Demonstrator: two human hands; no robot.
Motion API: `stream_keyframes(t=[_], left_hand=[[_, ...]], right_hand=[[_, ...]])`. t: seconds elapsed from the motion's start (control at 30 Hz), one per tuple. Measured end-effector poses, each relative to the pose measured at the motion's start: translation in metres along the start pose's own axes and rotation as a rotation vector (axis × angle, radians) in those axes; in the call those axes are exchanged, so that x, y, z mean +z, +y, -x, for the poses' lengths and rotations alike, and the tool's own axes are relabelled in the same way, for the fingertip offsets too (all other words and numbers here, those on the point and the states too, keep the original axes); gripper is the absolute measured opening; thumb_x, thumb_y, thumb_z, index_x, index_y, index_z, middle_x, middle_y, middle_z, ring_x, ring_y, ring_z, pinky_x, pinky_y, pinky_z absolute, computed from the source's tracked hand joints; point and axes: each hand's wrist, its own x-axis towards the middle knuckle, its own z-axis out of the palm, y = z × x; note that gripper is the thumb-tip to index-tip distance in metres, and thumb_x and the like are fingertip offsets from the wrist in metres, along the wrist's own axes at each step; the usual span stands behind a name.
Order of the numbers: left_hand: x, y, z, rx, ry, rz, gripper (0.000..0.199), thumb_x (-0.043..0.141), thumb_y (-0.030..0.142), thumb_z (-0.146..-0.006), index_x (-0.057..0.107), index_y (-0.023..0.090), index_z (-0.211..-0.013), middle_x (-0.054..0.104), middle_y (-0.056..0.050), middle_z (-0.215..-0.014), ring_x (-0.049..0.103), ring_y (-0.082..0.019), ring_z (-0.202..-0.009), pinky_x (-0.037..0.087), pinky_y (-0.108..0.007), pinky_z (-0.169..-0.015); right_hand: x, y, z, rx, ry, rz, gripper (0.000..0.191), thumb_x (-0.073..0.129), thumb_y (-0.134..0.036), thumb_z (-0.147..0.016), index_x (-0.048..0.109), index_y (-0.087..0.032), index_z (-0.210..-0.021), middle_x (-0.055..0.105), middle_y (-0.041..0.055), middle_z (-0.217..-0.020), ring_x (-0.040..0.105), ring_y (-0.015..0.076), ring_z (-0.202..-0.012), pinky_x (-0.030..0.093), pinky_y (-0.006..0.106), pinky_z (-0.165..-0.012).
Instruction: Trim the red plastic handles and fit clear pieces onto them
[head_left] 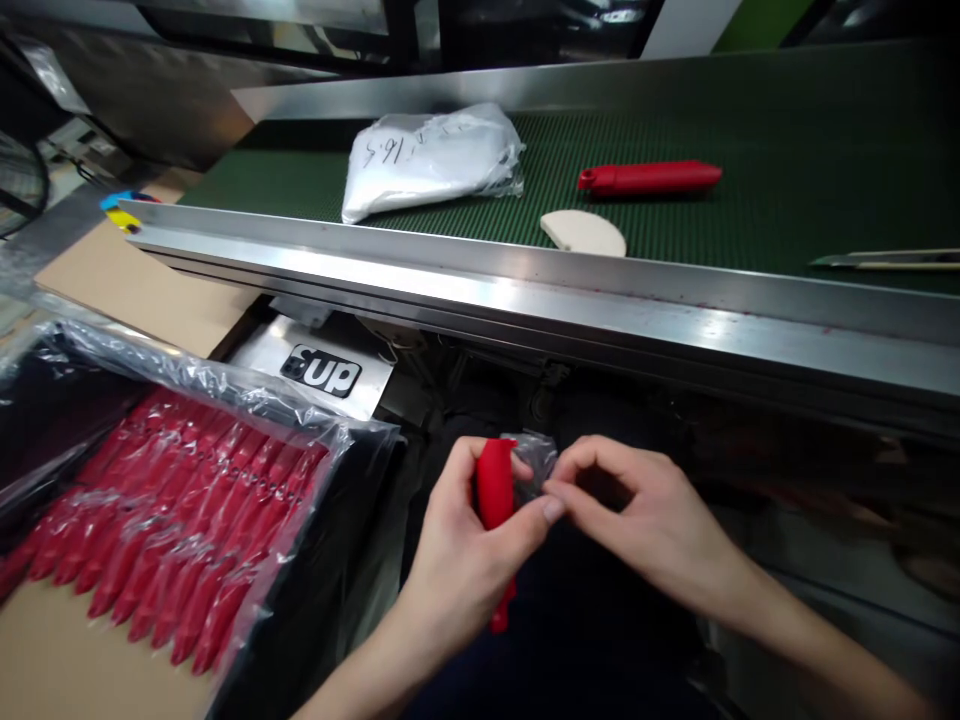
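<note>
My left hand (465, 560) grips a red rubbery handle piece (495, 492) upright, just below the conveyor's edge. My right hand (637, 520) pinches a scrap of clear plastic film (534, 462) at the top of that red piece, thumb and forefinger closed on it. To the left lies a clear plastic bag (172, 500) packed with several more red pieces in rows, on cardboard. Another red piece (649, 177) lies on the green conveyor belt (810, 150) beyond the hands.
A steel rail (525, 290) runs across in front of the belt. On the belt lie a white filled plastic bag (431, 158), a beige half-round disc (583, 233) and a knife-like tool (885, 260) at the right edge. A sticker reading "UP" (322, 371) sits below the rail.
</note>
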Motion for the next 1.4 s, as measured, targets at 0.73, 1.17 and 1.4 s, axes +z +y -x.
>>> stream_keyframes(t=[0.73, 1.17, 1.4], left_hand=[[0.005, -0.007, -0.018, 0.060, -0.197, -0.196, 0.034, 0.061, 0.023, -0.082, 0.046, 0.024, -0.113, 0.055, 0.004, -0.080, 0.047, -0.010, -0.062, 0.038, -0.020, -0.054], [-0.006, -0.016, -0.023, 0.031, 0.042, -0.031, 0.027, 0.068, 0.018, -0.075, 0.055, 0.017, -0.098, 0.059, 0.002, -0.079, 0.052, -0.009, -0.068, 0.041, -0.020, -0.061], [-0.012, -0.013, -0.025, -0.056, 0.111, 0.040, 0.019, 0.071, 0.029, -0.076, 0.064, 0.012, -0.082, 0.059, 0.001, -0.065, 0.051, -0.008, -0.059, 0.039, -0.020, -0.058]], right_hand=[[-0.028, -0.029, -0.026, -0.205, -0.207, 0.087, 0.020, 0.052, -0.032, -0.096, 0.070, -0.024, -0.092, 0.066, 0.0000, -0.088, 0.059, 0.0131, -0.080, 0.046, 0.025, -0.072], [-0.044, 0.022, -0.010, -0.092, 0.132, -0.506, 0.014, 0.065, -0.030, -0.090, 0.069, -0.020, -0.098, 0.068, 0.0024, -0.079, 0.063, 0.0121, -0.071, 0.049, 0.021, -0.062], [-0.042, 0.038, 0.018, -0.122, 0.268, -0.356, 0.014, 0.064, -0.026, -0.091, 0.068, -0.027, -0.104, 0.071, 0.0003, -0.085, 0.067, 0.0139, -0.075, 0.056, 0.024, -0.066]])
